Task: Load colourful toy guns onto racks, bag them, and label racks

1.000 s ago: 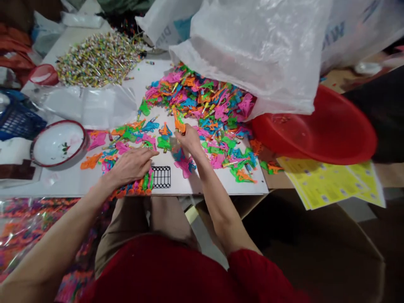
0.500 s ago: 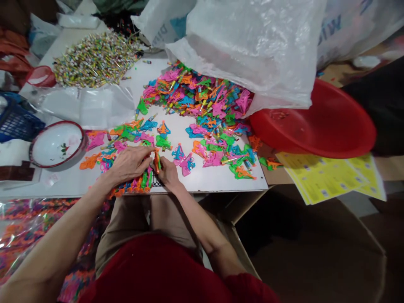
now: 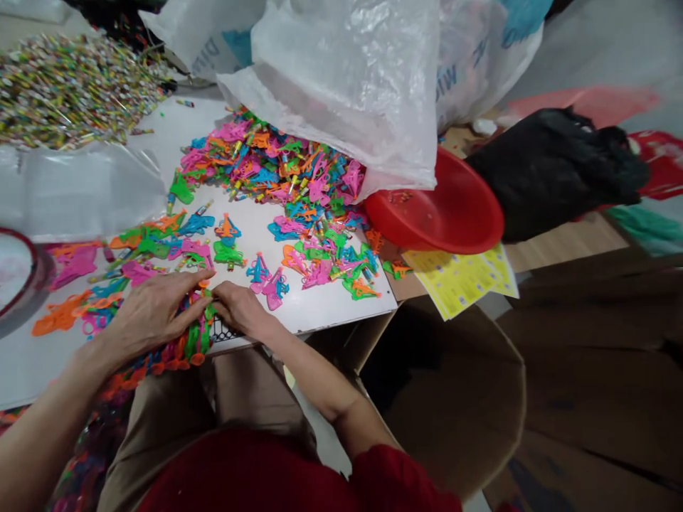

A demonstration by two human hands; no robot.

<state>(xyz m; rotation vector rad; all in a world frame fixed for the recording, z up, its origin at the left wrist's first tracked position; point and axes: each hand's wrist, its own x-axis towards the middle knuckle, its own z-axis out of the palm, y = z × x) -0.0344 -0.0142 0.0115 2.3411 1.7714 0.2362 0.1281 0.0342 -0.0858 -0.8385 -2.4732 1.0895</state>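
Note:
My left hand (image 3: 149, 313) lies flat, fingers stretched, on a packed row of coloured plastic toys (image 3: 184, 347) at the near edge of the white board (image 3: 320, 306). Fingers of my right hand (image 3: 240, 309) are pinched together at the right end of that row, touching my left fingertips; what they pinch is hidden. A black grid print (image 3: 227, 333) shows just under the right hand. More loose toys (image 3: 299, 185), pink, green, orange and blue, spread over the board and spill from a big clear plastic bag (image 3: 346, 85).
A red basin (image 3: 448, 213) sits right of the board beside yellow printed sheets (image 3: 459, 277). An open cardboard box (image 3: 442, 398) stands below them. A black bag (image 3: 555, 171) is at far right. A heap of small striped sticks (image 3: 69, 85), clear bags (image 3: 80, 188) and a red-rimmed bowl (image 3: 13, 270) are on the left.
My right hand picked an orange toy from the loose pile and brought it back to the row beside my left hand. The view has swung to the right.

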